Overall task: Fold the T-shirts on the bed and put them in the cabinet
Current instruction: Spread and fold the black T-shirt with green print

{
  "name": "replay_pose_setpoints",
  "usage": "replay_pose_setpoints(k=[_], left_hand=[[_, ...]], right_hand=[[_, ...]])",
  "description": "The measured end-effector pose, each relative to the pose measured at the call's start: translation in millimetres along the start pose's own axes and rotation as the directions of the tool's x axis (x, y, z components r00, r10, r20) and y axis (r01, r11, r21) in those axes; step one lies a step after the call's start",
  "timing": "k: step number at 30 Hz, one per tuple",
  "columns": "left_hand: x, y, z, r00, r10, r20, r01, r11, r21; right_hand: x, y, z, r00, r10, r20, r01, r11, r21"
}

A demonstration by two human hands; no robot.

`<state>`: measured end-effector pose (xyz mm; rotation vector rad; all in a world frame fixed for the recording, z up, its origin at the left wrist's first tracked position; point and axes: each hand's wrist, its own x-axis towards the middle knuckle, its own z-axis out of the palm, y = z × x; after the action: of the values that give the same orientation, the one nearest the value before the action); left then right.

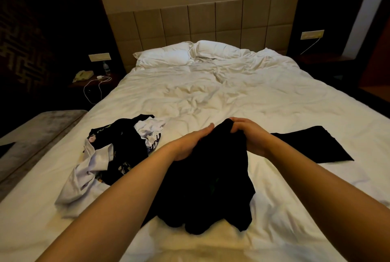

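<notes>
Black T-shirt [211, 179] hanging bunched over the near bed [232, 97], running from far to near, right hand [248, 135] pinching its top, left hand [193, 142] gripping it, messy shirt pile [118, 152] lying left, folded black shirt [312, 145] lying right

We see two white pillows [190, 54] against padded headboard [202, 23]; telephone [82, 75], water bottle [106, 68], white charger cable [95, 88] on left nightstand [92, 82].

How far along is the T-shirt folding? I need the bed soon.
One flat black folded garment lies at right, seemingly done. In hand: both hands, left hand and right hand, hold up a crumpled black T-shirt. Left: the tangled pile of black and white shirts. No cabinet is visible.
</notes>
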<state>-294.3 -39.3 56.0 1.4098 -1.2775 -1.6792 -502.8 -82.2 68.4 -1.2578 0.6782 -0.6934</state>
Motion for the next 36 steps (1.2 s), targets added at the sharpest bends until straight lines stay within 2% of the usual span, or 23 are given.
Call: replay_pose_setpoints(k=[3,5,7,9,12,15,17,18,21,24,26,27,29,30,33,36], left_hand=[[-10.0,3.3,-5.8,0.998,-0.032,0.057,0.033,0.999,-0.014],[-16.6,11.1,-11.1,0.999,0.052,-0.017,-0.052,0.998,0.033],[-25.1,29.6,-14.4,0.971,0.180,-0.159,-0.188,0.982,-0.033],[-36.9,53.3,-13.0,0.928,0.279,-0.247,-0.300,0.953,-0.051],[-55.5,86.4,-5.7,0.856,0.423,-0.298,-0.419,0.904,0.079],[-73.7,115.3,-0.4,0.723,0.571,-0.388,-0.537,0.819,0.204],[-85.1,129.7,-1.4,0.675,0.630,-0.386,-0.559,0.777,0.290],[-90.7,133.4,-3.9,0.681,0.635,-0.365,-0.535,0.772,0.344],[-101.2,127.8,-18.9,0.775,0.547,-0.317,-0.383,0.806,0.452],[-102.1,109.7,-30.7,0.840,0.449,-0.304,-0.318,0.862,0.395],[-100.6,100.7,-29.5,0.834,0.446,-0.325,-0.322,0.872,0.369],[-99.4,96.9,-27.7,0.809,0.471,-0.352,-0.331,0.860,0.389],[-97.4,90.1,-29.2,0.749,0.533,-0.394,-0.316,0.810,0.494],[-96.4,87.1,-32.8,0.743,0.541,-0.394,-0.289,0.790,0.541],[-93.2,70.5,-47.1,0.772,0.463,-0.435,-0.182,0.817,0.548],[-86.1,43.1,-61.2,0.745,0.389,-0.541,-0.086,0.861,0.501]], right_hand=[[-2.7,-14.0,4.9,0.998,-0.053,-0.015,0.054,0.996,0.067],[-4.4,-25.1,9.2,0.998,-0.055,-0.039,0.058,0.994,0.095],[-6.1,-35.4,11.1,0.998,-0.040,-0.051,0.044,0.995,0.086],[-8.4,-45.2,13.6,1.000,-0.013,-0.011,0.013,1.000,0.025],[-14.2,-61.7,24.8,1.000,-0.017,0.010,0.018,0.995,-0.097],[-21.4,-86.3,39.9,0.991,-0.122,-0.054,0.108,0.973,-0.205],[-24.2,-101.7,44.1,0.974,-0.200,-0.107,0.183,0.971,-0.152],[-26.0,-108.4,44.8,0.963,-0.230,-0.139,0.214,0.969,-0.121],[-31.3,-117.8,43.3,0.937,-0.274,-0.218,0.244,0.958,-0.154],[-35.2,-112.1,42.9,0.938,-0.237,-0.252,0.203,0.967,-0.153],[-37.0,-102.7,42.0,0.957,-0.169,-0.238,0.132,0.977,-0.166],[-38.1,-97.0,40.0,0.967,-0.132,-0.219,0.087,0.975,-0.203],[-39.8,-85.6,34.8,0.981,-0.071,-0.178,0.009,0.944,-0.330],[-40.1,-80.8,32.2,0.984,-0.056,-0.168,-0.015,0.919,-0.394],[-39.3,-61.8,18.1,0.981,-0.025,-0.195,-0.082,0.849,-0.521],[-36.1,-35.3,-3.9,0.982,0.093,-0.163,-0.180,0.712,-0.678]])
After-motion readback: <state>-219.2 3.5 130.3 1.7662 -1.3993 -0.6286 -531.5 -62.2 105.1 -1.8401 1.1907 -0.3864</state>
